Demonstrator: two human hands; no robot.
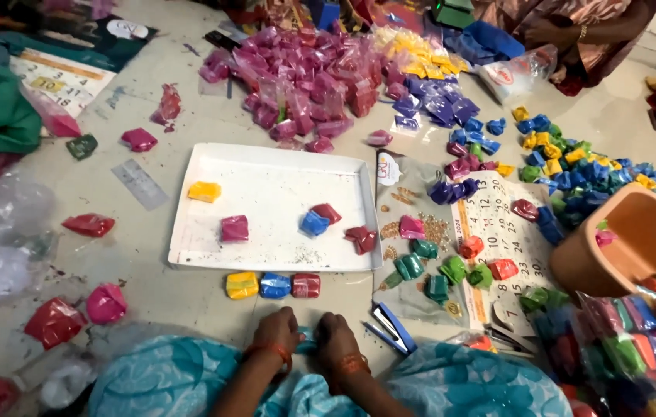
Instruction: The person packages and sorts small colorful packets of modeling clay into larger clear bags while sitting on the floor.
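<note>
Both hands meet at the near edge, left hand [275, 330] and right hand [335, 340] pinched together on a small teal packet [306, 340] between them, with the yellow, blue and red packets [273, 285] just beyond, nearer the left hand.

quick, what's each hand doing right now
Left hand: fingers curled shut, pinching a small teal packet.
Right hand: fingers curled shut on the same packet.
</note>
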